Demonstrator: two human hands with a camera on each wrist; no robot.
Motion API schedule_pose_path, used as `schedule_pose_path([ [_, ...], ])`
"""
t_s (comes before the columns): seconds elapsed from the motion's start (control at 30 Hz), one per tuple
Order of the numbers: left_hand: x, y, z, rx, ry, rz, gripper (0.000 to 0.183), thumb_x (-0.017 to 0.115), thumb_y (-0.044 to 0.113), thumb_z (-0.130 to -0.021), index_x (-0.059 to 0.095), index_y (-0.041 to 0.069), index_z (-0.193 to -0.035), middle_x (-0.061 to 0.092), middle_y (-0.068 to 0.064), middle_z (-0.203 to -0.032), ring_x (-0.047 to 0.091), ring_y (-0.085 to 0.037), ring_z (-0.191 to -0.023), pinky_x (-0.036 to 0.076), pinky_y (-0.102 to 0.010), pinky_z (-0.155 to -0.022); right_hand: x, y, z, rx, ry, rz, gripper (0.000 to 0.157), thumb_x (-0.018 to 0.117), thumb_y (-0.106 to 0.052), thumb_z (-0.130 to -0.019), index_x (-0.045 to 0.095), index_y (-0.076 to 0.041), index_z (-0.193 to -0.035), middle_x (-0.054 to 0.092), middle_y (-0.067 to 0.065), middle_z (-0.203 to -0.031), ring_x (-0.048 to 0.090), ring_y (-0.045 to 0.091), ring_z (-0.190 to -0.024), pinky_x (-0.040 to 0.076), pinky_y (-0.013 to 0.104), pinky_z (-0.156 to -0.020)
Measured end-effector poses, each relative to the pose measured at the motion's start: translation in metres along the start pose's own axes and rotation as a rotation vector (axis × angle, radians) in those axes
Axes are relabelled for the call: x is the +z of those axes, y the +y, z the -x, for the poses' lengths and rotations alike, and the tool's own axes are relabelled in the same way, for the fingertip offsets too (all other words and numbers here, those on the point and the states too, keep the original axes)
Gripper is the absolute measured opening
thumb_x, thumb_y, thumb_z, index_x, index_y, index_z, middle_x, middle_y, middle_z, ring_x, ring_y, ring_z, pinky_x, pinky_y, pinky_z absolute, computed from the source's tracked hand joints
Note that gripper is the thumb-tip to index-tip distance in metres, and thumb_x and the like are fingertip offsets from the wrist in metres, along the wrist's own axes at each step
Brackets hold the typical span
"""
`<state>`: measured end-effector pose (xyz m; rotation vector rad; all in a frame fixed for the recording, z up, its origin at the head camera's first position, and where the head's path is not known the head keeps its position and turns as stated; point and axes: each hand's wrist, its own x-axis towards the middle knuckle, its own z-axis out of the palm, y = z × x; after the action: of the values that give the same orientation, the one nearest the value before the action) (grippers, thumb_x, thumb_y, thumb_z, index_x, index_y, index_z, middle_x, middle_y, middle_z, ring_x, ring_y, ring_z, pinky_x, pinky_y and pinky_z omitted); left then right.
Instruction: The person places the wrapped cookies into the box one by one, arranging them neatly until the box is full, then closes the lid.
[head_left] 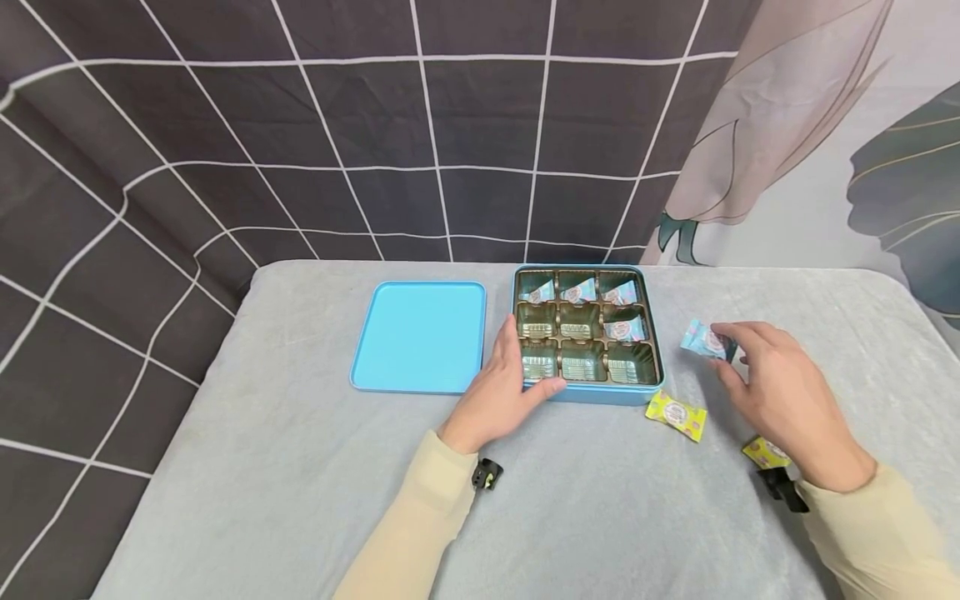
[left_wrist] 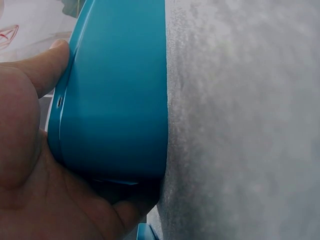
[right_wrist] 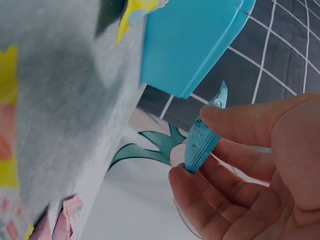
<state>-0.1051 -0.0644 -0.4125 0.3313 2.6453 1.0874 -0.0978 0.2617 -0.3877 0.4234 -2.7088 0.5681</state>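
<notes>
A blue box point(head_left: 611, 394) with a shiny divided insert stands on the grey cloth. Blue-wrapped candies point(head_left: 580, 291) lie in all three back compartments and in the right middle one. My left hand point(head_left: 497, 392) holds the box's front left corner, thumb at the front rim point(left_wrist: 62, 107) and fingers along the left side. To the right of the box, my right hand point(head_left: 780, 392) pinches another blue-wrapped candy point(right_wrist: 204, 137) between thumb and fingertips, above the cloth. Beside the box's front right corner lies a yellow-wrapped candy point(head_left: 677, 416).
Left of the box lies a flat blue lid point(head_left: 420, 337). Another yellow candy point(head_left: 765, 452) rests under the right wrist. Pink wrappers point(right_wrist: 68, 217) show low in the right wrist view. A dark checked curtain point(head_left: 480, 125) hangs behind the table point(head_left: 300, 467).
</notes>
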Motion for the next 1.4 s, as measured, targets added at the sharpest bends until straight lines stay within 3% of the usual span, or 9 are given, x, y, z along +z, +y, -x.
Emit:
schedule_pose_path([
  [0.7,0.000,0.001,-0.001,-0.006,-0.003,-0.003,0.108,0.057,0.059,-0.097,-0.014,0.008,-0.160,-0.012,-0.010,-0.168,-0.001,-0.022,-0.153,0.018,-0.046,-0.121,0.002,-0.018,-0.014,0.033,0.029,-0.026,0.040,0.075,0.001,-0.081,0.066,0.003,-0.121,0.065,0.023,-0.116,0.063,0.038,-0.081,0.046,0.054,-0.069],
  [1.0,0.000,0.000,-0.001,-0.009,-0.006,0.003,0.108,0.057,0.059,-0.097,-0.015,0.009,-0.160,-0.013,-0.009,-0.168,-0.001,-0.022,-0.153,0.018,-0.045,-0.121,0.005,-0.023,-0.020,-0.013,0.050,-0.038,0.042,0.078,0.002,-0.078,0.067,0.002,-0.119,0.067,0.022,-0.112,0.066,0.039,-0.077,0.049,0.053,-0.070],
  [1.3,0.000,0.000,0.000,-0.003,-0.005,0.000,0.108,0.057,0.059,-0.097,-0.014,0.008,-0.160,-0.013,-0.011,-0.168,-0.001,-0.023,-0.153,0.018,-0.046,-0.121,0.009,-0.032,-0.027,-0.010,0.036,-0.076,0.043,0.079,0.002,-0.079,0.067,0.001,-0.120,0.067,0.023,-0.114,0.064,0.039,-0.083,0.048,0.053,-0.077],
  [1.4,0.000,-0.001,-0.001,-0.003,-0.003,0.002,0.108,0.057,0.059,-0.097,-0.014,0.008,-0.160,-0.012,-0.010,-0.168,-0.001,-0.022,-0.153,0.018,-0.045,-0.121,0.010,-0.036,-0.029,-0.017,0.030,-0.084,0.042,0.078,0.002,-0.079,0.067,0.002,-0.120,0.067,0.023,-0.114,0.063,0.041,-0.094,0.047,0.054,-0.084],
])
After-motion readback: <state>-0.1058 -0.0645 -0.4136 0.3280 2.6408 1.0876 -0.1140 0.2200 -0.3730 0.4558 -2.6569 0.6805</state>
